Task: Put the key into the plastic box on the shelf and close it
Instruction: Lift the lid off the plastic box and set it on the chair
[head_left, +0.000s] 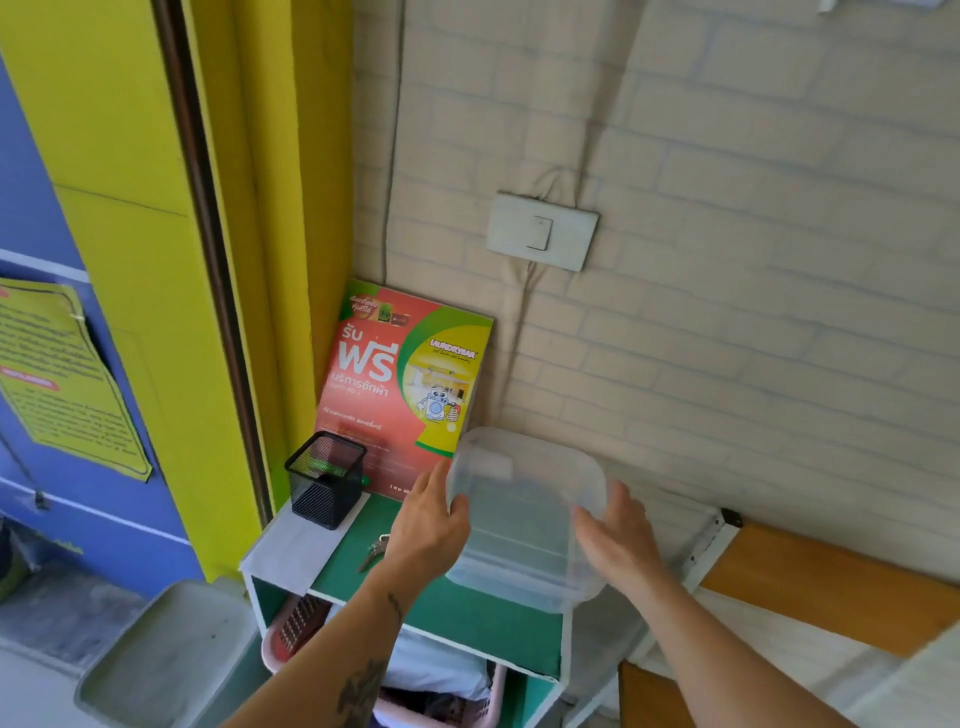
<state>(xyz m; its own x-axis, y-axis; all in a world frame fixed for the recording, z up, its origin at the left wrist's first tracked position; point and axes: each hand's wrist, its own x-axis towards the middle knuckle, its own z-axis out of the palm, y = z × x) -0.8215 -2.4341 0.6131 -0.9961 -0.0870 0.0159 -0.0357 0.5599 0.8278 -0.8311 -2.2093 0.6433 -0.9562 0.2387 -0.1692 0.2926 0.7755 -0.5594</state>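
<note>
On the green top of the small shelf (467, 610), a translucent plastic box (524, 519) sits with both hands cupping its sides, the left hand (428, 525) pressed to its left wall and the right hand (615, 540) to its right, fingers spread rather than clenched. Just beside the left wrist lies the key (376, 552), untouched, near a black mesh pen holder (326, 478). To do this step well, one hand should probably steady the base while the other lifts the lid evenly, keeping the light box from sliding off the shelf edge.
</note>
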